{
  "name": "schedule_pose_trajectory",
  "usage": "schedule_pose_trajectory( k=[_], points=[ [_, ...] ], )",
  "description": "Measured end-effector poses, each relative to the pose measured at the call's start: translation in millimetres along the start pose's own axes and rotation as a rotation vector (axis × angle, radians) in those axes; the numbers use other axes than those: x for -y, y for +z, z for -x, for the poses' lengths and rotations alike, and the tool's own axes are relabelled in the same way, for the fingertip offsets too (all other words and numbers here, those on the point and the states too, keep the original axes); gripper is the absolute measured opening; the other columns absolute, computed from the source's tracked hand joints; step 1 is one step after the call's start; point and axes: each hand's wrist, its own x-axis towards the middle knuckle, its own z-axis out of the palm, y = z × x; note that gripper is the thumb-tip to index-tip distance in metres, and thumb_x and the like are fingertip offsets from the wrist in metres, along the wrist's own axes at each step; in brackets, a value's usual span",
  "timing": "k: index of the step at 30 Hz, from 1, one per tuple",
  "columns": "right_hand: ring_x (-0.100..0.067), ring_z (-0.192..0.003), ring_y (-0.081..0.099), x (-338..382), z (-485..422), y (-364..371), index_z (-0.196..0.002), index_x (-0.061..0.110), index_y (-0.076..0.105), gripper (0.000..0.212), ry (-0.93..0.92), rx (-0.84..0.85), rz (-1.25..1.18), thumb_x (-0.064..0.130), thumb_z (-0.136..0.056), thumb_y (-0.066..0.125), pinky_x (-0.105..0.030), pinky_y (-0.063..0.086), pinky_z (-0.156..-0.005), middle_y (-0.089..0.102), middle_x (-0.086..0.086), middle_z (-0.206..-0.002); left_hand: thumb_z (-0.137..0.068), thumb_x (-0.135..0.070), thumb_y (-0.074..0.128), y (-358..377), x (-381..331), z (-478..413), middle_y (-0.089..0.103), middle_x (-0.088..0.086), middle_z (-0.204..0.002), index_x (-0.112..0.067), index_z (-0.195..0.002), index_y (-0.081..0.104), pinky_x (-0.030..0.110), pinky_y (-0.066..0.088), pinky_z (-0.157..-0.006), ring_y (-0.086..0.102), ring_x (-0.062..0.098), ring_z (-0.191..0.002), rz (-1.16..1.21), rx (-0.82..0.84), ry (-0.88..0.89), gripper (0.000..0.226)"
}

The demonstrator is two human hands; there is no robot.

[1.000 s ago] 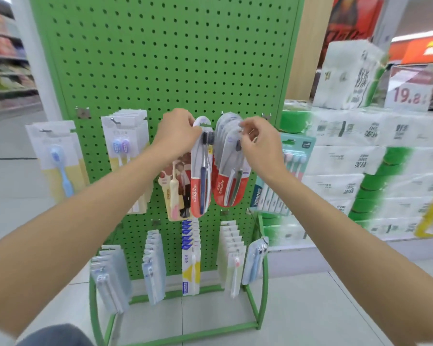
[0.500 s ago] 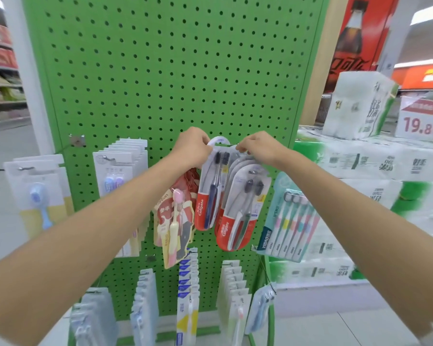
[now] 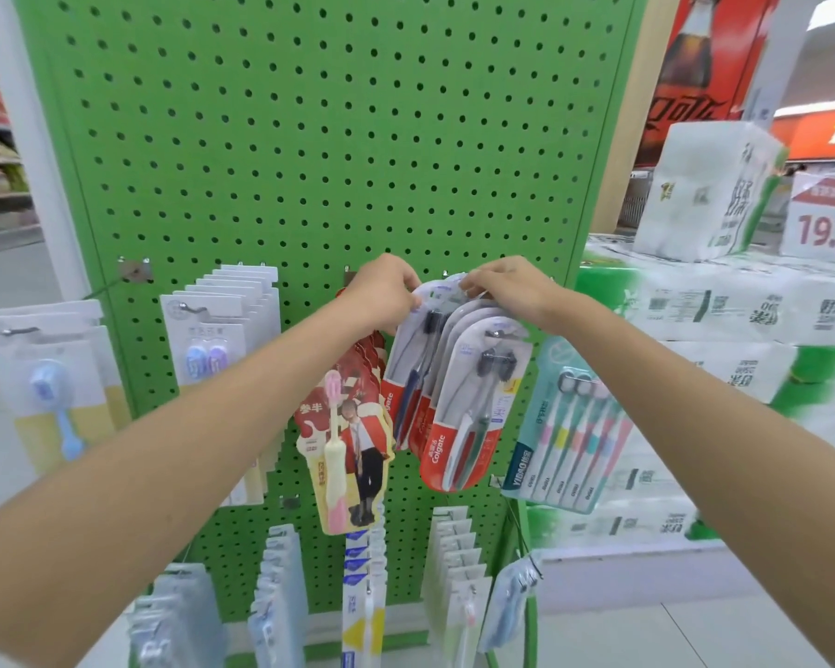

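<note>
Several red-and-clear toothbrush packs [image 3: 459, 407] hang in a fanned bunch at the middle of the green pegboard [image 3: 309, 137]. My left hand [image 3: 382, 294] pinches the top of the leftmost pack, which holds a dark blue brush. My right hand [image 3: 509, 286] pinches the tops of the packs beside it. The peg under my fingers is hidden.
A red pack with a pink brush [image 3: 345, 450] hangs just left of the bunch, and a teal multi-brush pack [image 3: 562, 431] just right. White packs [image 3: 227, 339] hang further left and several more on the lower pegs. Stacked tissue bales [image 3: 724, 306] and a price sign [image 3: 825, 219] stand on the right.
My hands have closed in together at the pack tops, and the leftmost pack now sits against the bunch. The view has moved closer to the board.
</note>
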Motion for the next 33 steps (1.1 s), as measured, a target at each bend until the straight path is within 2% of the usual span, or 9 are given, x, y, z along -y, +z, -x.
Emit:
schedule_pose_trajectory(
  k=[7,12,17,19,22,25,27,29,33],
  points=[
    [-0.016,-0.080,0.058,-1.2,-0.7,-5.1,-0.102,0.003,0.073,0.026,-0.008,-0.037,0.000,0.020,-0.098,0.053,-0.027,0.047,-0.074,0.068,-0.006,-0.092,-0.093,-0.010,0.064,14.3,-8.5,-6.1,0.067,0.013,-0.113,-0.004,-0.107,0.070,0.045,0.059,-0.083,0.068,0.029,-0.094,0.022,0.041,0.045,0.016],
    [-0.014,-0.085,0.060,-0.7,4.6,-10.9,-0.105,0.004,0.073,0.022,-0.033,-0.047,0.031,0.016,-0.097,0.056,-0.023,0.045,-0.072,0.069,-0.006,-0.099,-0.096,-0.011,0.061,25.6,-11.9,-9.6,0.072,0.013,-0.103,-0.005,-0.099,0.074,0.046,0.060,-0.081,0.069,0.029,-0.093,0.052,0.113,0.062,0.015],
    [-0.013,-0.086,0.059,-4.5,7.4,-14.1,-0.107,0.009,0.070,0.018,-0.033,-0.014,0.122,0.016,-0.098,0.057,-0.020,0.042,-0.075,0.066,-0.002,-0.099,-0.097,-0.015,0.060,15.1,-12.4,-12.0,0.073,0.007,-0.095,-0.005,-0.099,0.073,0.035,0.061,-0.079,0.072,0.022,-0.091,0.142,0.215,0.011,0.017],
    [-0.013,-0.086,0.059,-6.2,8.1,-15.6,-0.108,0.009,0.070,0.017,-0.040,-0.006,0.139,0.016,-0.098,0.057,-0.016,0.041,-0.068,0.067,-0.004,-0.100,-0.097,-0.015,0.059,10.3,-13.8,-17.0,0.071,0.008,-0.097,-0.004,-0.101,0.070,0.028,0.060,-0.071,0.071,0.020,-0.089,0.143,0.143,0.005,0.016],
    [-0.016,-0.092,0.061,-7.6,9.2,-17.0,-0.110,0.009,0.070,0.018,-0.034,0.013,0.154,0.016,-0.099,0.056,-0.020,0.044,-0.074,0.068,-0.004,-0.103,-0.095,-0.012,0.062,10.6,-15.4,-28.2,0.068,0.005,-0.098,-0.010,-0.093,0.069,0.030,0.058,-0.076,0.065,0.017,-0.080,0.010,-0.021,0.049,0.008],
    [-0.017,-0.089,0.063,-9.8,8.9,-18.2,-0.108,0.011,0.070,0.017,-0.028,0.024,0.155,0.015,-0.099,0.056,-0.021,0.048,-0.071,0.069,-0.004,-0.101,-0.092,-0.016,0.067,16.4,-16.8,-38.1,0.065,0.003,-0.102,-0.009,-0.104,0.070,0.030,0.051,-0.080,0.057,0.012,-0.073,-0.092,0.005,0.076,0.014],
    [-0.013,-0.081,0.061,-10.5,9.4,-18.4,-0.107,0.011,0.070,0.017,-0.028,0.023,0.153,0.015,-0.099,0.056,-0.016,0.044,-0.062,0.068,-0.001,-0.096,-0.090,-0.019,0.070,20.4,-17.2,-42.2,0.066,0.004,-0.114,-0.009,-0.107,0.071,0.032,0.051,-0.085,0.064,0.020,-0.091,-0.098,0.028,0.069,0.019],
    [-0.011,-0.078,0.059,-11.5,9.5,-17.7,-0.107,0.011,0.070,0.017,-0.023,0.019,0.152,0.016,-0.099,0.056,-0.016,0.044,-0.064,0.068,0.000,-0.095,-0.090,-0.018,0.070,23.3,-16.1,-44.0,0.064,0.007,-0.125,-0.010,-0.106,0.072,0.032,0.049,-0.084,0.063,0.026,-0.109,-0.128,0.040,0.069,0.018],
    [-0.008,-0.071,0.056,-11.3,11.4,-17.2,-0.111,0.012,0.070,0.020,-0.018,0.009,0.151,0.020,-0.099,0.055,-0.018,0.043,-0.060,0.068,-0.001,-0.100,-0.091,-0.012,0.068,25.2,-12.0,-47.7,0.067,0.011,-0.117,-0.007,-0.103,0.072,0.036,0.059,-0.081,0.069,0.028,-0.098,-0.073,0.100,0.044,0.014]
  ],
)
